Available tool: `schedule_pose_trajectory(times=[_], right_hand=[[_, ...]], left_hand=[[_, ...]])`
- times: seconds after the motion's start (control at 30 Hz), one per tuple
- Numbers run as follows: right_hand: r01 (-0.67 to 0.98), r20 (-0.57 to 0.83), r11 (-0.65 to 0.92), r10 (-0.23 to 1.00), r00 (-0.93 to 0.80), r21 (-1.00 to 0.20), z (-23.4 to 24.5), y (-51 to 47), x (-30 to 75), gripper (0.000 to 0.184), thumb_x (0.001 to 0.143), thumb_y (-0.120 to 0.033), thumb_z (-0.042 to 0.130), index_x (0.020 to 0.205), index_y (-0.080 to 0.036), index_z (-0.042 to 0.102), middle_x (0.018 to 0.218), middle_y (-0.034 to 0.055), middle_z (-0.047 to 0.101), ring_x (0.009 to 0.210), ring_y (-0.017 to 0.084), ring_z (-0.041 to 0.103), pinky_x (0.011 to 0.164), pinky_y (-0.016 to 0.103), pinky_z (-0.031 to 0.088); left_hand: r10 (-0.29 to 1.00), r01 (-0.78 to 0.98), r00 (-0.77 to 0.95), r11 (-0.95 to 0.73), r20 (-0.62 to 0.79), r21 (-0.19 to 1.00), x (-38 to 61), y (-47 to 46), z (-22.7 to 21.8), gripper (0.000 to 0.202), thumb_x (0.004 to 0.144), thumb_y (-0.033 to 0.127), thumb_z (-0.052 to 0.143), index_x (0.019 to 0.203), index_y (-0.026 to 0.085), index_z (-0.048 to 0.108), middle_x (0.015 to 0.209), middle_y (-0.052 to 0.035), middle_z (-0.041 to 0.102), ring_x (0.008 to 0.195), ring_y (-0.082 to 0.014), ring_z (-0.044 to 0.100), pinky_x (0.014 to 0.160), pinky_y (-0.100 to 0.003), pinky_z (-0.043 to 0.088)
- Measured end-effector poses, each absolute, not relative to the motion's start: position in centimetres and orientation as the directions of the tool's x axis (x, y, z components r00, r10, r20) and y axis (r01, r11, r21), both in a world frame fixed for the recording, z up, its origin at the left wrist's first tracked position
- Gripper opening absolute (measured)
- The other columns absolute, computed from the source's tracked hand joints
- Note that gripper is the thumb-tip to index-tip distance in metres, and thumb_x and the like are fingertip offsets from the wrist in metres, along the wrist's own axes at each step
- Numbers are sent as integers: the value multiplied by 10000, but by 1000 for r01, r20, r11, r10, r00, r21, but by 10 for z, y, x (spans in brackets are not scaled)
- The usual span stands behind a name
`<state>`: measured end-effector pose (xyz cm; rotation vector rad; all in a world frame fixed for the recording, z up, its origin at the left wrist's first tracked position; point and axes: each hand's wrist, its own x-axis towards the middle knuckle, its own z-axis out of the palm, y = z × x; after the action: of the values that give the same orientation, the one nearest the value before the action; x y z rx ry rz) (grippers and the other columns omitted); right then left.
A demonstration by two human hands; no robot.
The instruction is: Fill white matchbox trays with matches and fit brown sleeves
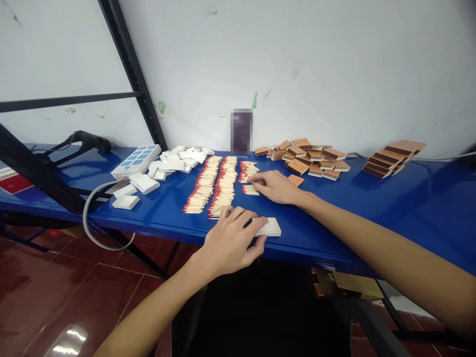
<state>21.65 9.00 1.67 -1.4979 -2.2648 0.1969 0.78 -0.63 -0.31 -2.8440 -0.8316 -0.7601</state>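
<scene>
My left hand [235, 239] is at the table's front edge, with its thumb and index finger closed on the left end of a white matchbox tray [272, 227]. Whether matches lie inside the tray cannot be seen. Farther up, my right hand [277, 186] rests its bent fingertips on the ends of a small group of red-tipped matches [251, 190]. Just behind that group lies a short pile of matches [247, 171]. To the left, two long rows of matches, an outer row [204, 186] and an inner row [224, 183], run toward the back.
White trays [173, 162] are heaped at the back left, beside a power strip [137, 161] with a looping cable. Orange matchbox sleeves [308, 157] lie at the back right. More sleeves [394, 157] stand stacked farther right. A pixelated dark object [241, 131] leans against the wall. Black shelf posts frame the left.
</scene>
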Motion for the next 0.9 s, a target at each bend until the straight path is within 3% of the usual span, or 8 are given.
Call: schedule_pose_trajectory(times=[0.27,0.57,0.9], right_hand=[[846,257,395,913,-317,-359,17,92,216,350,857,-229,482,1109,-187,721,700,6,645,633,151,528,621,264,326],[789,303,425,900,-313,-443,14,91,221,281,840,-236,492,948,-184,747,672,-6,621,624,138,526,611,260,336],[857,263,393,912,-315,-334,15,88,215,397,880,-261,470,1184,-212,721,753,22,687,667,165,556,627,276,341]], left_hand=[[486,534,726,-844,487,46,8,-6,-3,275,969,303,479,1181,179,603,1113,-59,667,995,-248,552,899,-427,378],[488,534,729,-844,479,47,8,-7,-4,284,974,311,472,1193,182,598,1123,-62,663,1007,-249,552,908,-431,373],[486,528,731,-848,478,55,8,-6,-3,278,975,310,462,1185,185,596,1108,-73,668,1000,-251,559,904,-429,373]])
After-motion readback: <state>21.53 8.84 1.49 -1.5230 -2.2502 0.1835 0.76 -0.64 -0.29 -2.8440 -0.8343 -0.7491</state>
